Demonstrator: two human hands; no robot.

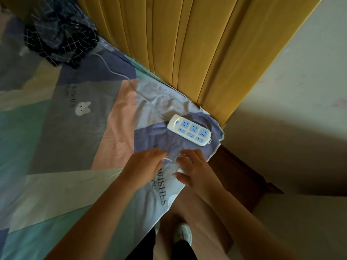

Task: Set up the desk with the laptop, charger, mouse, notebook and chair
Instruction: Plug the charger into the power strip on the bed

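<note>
**Both hands on a white cable at the bed's corner**

Nearest the camera a white shoe [183,234] stands on the floor beside the bed's near edge; above it the patchwork bedsheet [75,147], printed with the word WISHES, hangs over that edge; the left hand [144,166] reaches in over the sheet with its fingers pinched together on a thin white cable [171,156]; the right hand [191,168] sits just beside it, fingers curled around a small white object, apparently the charger, mostly hidden in the palm; the cable runs between the two hands; whether it ends in a plug cannot be told.

Just beyond the hands, near the bed's far right corner, a white power strip [189,130] with blue sockets lies flat on the sheet, all sockets bare; its own cord [116,74] trails away across the sheet toward a crumpled dark checked cloth [60,38] at the far left; a yellow padded headboard [197,53] stands behind the strip; a pale wall [300,72] fills the right.
</note>
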